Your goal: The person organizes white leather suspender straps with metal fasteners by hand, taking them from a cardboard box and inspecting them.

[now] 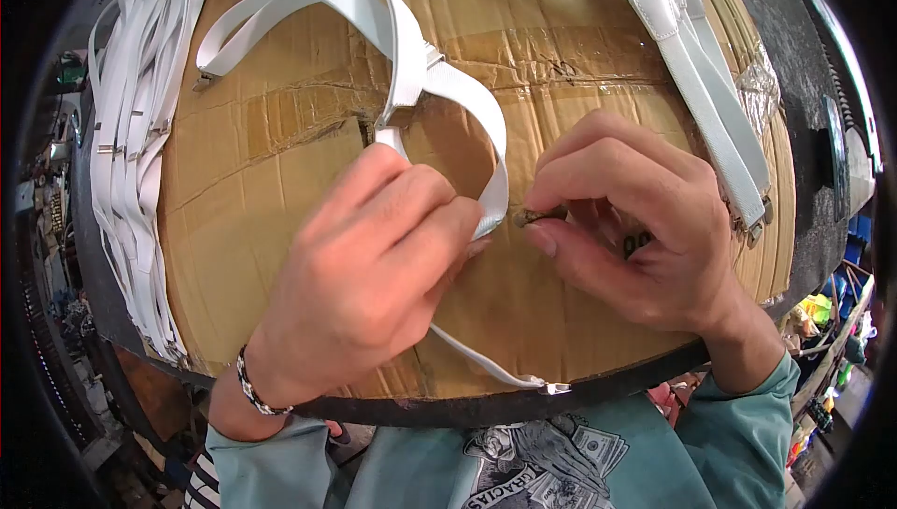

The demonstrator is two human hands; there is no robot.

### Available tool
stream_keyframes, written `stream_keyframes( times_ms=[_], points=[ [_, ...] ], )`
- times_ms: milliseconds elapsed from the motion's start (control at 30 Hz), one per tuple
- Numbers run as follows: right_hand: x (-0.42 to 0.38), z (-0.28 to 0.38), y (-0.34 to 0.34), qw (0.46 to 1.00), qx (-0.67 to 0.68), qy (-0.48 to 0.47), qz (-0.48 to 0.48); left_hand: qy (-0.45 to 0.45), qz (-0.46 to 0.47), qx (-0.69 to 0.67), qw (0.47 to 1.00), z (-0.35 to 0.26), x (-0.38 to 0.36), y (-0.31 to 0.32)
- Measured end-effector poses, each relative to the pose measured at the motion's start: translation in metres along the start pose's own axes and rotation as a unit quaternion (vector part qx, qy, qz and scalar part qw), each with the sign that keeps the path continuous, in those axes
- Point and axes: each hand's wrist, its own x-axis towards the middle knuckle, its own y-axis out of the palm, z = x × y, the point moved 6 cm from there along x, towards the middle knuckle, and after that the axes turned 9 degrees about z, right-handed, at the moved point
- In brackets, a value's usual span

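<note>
White elastic straps [400, 37] loop across the cardboard-covered surface, in front of me. My left hand [374, 266] is closed on part of this strap, a little left of the middle. One thin strap end [481, 362] runs out below it to a shiny metal clip [557, 387] at the near edge. My right hand [645, 219], to the right, pinches a small dark metal piece [528, 217] between thumb and forefinger. A narrow gap separates this piece from the strap at my left fingertips.
A bundle of white straps [135, 135] with metal clips hangs along the left side. Wider white straps with a stitched joining patch [654, 6] lie at the upper right. Brown tape crosses the cardboard [243, 219]. A dark rim [402, 411] borders the near edge.
</note>
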Motion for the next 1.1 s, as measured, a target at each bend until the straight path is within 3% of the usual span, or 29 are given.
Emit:
stream_keyframes(
  times_ms=[433,700,967,1100],
  points=[
    [0.004,0.006,0.010,0.995,-0.069,-0.073,-0.023,0.008,-0.003,-0.059,0.998,0.011,0.003,-0.001],
    [0.002,0.004,0.020,0.993,-0.083,-0.060,0.065,0.010,-0.003,-0.068,0.998,0.014,0.004,-0.001],
    [0.006,0.006,0.007,0.998,-0.048,-0.028,-0.007,0.016,-0.017,-0.064,0.998,0.013,0.002,0.001],
    [0.005,0.007,0.014,0.996,-0.069,-0.061,-0.012,0.012,-0.014,-0.060,0.998,0.011,0.003,0.001]
  ],
)
